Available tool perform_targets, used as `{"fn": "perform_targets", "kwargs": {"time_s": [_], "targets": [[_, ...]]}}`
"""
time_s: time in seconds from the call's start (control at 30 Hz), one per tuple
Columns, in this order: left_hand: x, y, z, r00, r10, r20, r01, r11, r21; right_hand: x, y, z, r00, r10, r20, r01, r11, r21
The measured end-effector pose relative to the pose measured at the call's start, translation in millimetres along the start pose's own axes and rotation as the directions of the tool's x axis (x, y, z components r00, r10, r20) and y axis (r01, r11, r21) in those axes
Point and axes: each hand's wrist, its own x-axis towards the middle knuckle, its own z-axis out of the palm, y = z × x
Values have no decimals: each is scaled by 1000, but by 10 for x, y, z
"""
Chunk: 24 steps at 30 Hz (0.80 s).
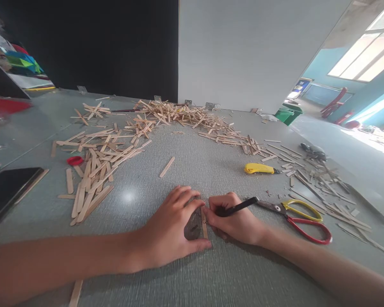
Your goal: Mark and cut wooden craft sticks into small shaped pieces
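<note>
A wooden stick (205, 228) with small dark marks lies upright in the view, flat on the grey tabletop, between my two hands. My left hand (176, 226) is beside it, fingers spread, with a fingertip near its top and the thumb at its lower end, bracing it against the table. In my right hand (233, 217) is a black pen (241, 207), pinched between thumb and fingers, its tip hidden by the fingers close to the stick. A single loose stick (167, 167) lies beyond my hands.
Piles of wooden sticks (169, 113) curve across the back and left. A red ring (74, 160) and a phone (11, 187) lie left. To the right are a yellow cutter (259, 168), scissors (291, 213) and cut scraps (326, 187). A board (243, 51) stands behind.
</note>
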Motion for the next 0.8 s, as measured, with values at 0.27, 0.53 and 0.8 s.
{"fn": "perform_targets", "kwargs": {"time_s": [0.27,0.53,0.8], "targets": [[1,4,0,1000,6,-15,-6,1000,-9,12,38,1,1000,17,-21,-16,999,47],[-5,-7,15,1000,7,-7,-7,1000,7,30,50,26,997,18,-77,-14,999,44],[-3,2,2,999,17,-34,-17,1000,-21,19,48,36,996,35,-77,-28,996,85]]}}
